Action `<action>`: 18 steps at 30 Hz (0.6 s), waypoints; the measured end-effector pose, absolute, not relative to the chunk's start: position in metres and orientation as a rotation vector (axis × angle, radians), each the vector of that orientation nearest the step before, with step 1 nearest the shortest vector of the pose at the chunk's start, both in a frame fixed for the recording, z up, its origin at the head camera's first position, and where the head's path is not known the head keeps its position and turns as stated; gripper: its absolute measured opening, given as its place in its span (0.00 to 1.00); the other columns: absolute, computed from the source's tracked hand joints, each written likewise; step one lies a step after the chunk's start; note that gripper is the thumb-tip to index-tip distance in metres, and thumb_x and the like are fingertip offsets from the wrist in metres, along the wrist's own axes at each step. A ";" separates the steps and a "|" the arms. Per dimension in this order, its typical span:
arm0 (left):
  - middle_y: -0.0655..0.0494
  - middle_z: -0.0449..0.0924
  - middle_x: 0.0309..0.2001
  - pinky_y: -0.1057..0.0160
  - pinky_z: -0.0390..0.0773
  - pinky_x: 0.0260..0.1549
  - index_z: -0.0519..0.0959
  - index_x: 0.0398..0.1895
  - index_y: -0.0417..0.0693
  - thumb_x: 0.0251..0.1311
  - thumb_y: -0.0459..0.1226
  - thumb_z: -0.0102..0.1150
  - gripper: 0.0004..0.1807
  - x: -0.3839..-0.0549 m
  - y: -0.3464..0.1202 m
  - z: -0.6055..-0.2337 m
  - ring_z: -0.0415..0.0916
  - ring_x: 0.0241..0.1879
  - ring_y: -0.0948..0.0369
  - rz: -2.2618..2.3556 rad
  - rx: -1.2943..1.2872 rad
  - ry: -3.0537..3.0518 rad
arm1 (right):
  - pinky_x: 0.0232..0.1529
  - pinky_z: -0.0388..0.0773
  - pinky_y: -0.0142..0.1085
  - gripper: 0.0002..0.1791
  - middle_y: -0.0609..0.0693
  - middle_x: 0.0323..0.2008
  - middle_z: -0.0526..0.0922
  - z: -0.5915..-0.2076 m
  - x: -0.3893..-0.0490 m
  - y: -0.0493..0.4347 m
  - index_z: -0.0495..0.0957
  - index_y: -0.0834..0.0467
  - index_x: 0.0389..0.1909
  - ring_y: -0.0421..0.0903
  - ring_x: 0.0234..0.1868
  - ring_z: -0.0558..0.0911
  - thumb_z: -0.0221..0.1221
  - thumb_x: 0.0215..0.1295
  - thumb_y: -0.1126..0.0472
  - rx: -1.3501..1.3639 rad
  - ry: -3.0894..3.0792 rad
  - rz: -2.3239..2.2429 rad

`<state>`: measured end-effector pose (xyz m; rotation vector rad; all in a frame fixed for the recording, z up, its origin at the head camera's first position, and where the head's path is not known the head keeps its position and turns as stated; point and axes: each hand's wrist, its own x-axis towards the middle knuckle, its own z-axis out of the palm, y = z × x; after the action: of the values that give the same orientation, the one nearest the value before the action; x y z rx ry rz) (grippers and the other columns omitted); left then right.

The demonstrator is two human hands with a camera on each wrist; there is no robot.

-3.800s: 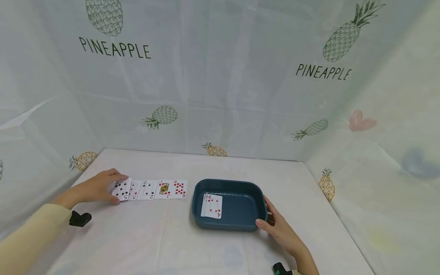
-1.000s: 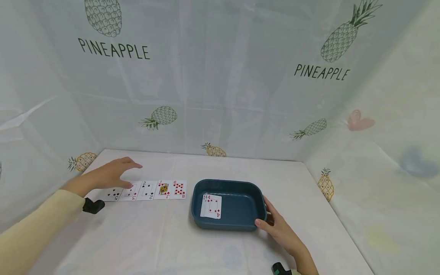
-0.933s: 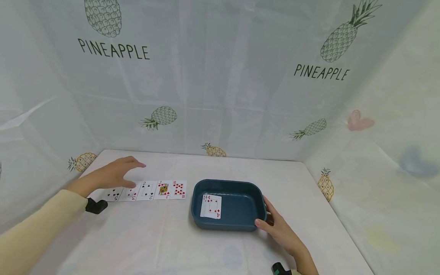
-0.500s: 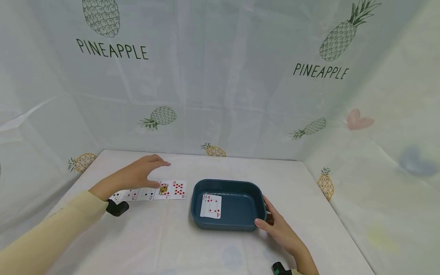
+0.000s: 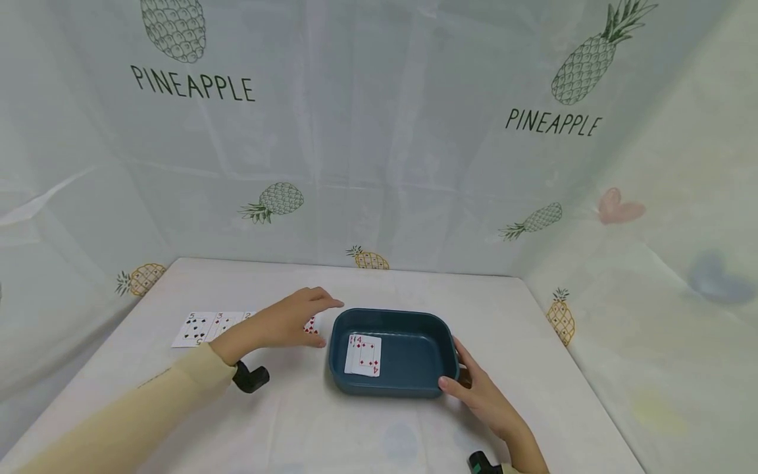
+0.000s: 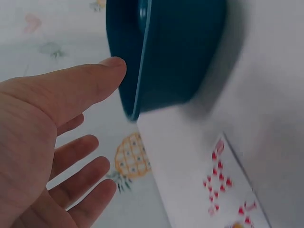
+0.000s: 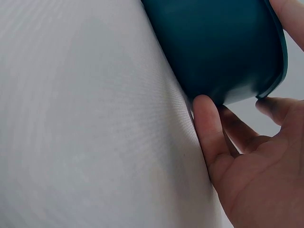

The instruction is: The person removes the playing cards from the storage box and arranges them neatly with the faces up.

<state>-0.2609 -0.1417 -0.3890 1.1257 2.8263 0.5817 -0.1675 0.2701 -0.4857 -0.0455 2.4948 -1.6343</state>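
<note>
My left hand holds nothing and hovers over the right end of a row of playing cards, beside the left end of a dark blue tray. Its fingers are spread; in the left wrist view its thumb overlaps the tray's rim, and contact cannot be told. The five of spades, three of diamonds and ten of hearts lie face up. The hand and wrist cover much of the cards between. My right hand grips the tray's right end, thumb at the rim. Inside, the four of diamonds tops overlapping cards.
A white cloth covers the table. A hanging sheet printed with pineapples encloses the back and both sides. Each wrist wears a black device, such as the left wrist camera.
Earlier my left hand touched the five of spades, which now lies at the row's left end. It has let go and moved right across the cards to the tray. My right hand stays put.
</note>
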 end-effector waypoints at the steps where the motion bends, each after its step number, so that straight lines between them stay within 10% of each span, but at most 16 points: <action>1: 0.53 0.76 0.66 0.48 0.79 0.62 0.75 0.75 0.50 0.59 0.42 0.80 0.40 -0.260 -0.136 -0.390 0.72 0.64 0.52 0.583 1.138 2.813 | 0.59 0.80 0.47 0.49 0.62 0.79 0.63 -0.485 -0.168 0.270 0.48 0.42 0.87 0.57 0.67 0.77 0.66 0.73 0.52 -0.046 2.496 -1.633; 18: 0.51 0.76 0.66 0.53 0.78 0.62 0.74 0.74 0.46 0.60 0.48 0.79 0.41 -0.259 -0.076 -0.419 0.72 0.62 0.54 0.495 1.274 2.720 | 0.59 0.80 0.46 0.49 0.61 0.78 0.64 -0.484 -0.167 0.270 0.48 0.41 0.87 0.57 0.67 0.77 0.66 0.73 0.52 -0.040 2.481 -1.648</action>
<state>-0.2587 -0.0758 -0.4187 1.2739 2.7197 0.4954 -0.1672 0.2699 -0.4840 -0.0401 2.4812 -1.6476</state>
